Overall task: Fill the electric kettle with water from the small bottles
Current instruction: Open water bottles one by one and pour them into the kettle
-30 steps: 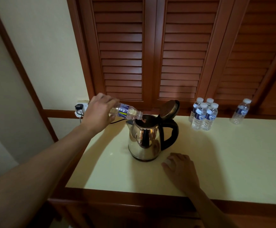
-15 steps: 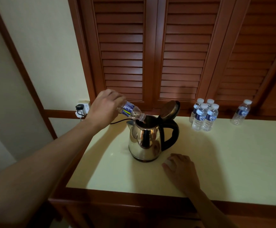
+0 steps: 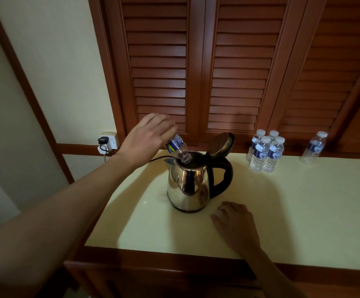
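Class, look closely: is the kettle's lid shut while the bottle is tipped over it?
No: the lid stands flipped up behind the open mouth of the kettle, where the left hand tilts the bottle.

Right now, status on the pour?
Left hand grips bottle, tipped neck-down into kettle. Right hand rests on table. Lid up, nothing blocking.

Left hand (image 3: 148, 136) raised, gripping; right hand (image 3: 235, 222) palm-down
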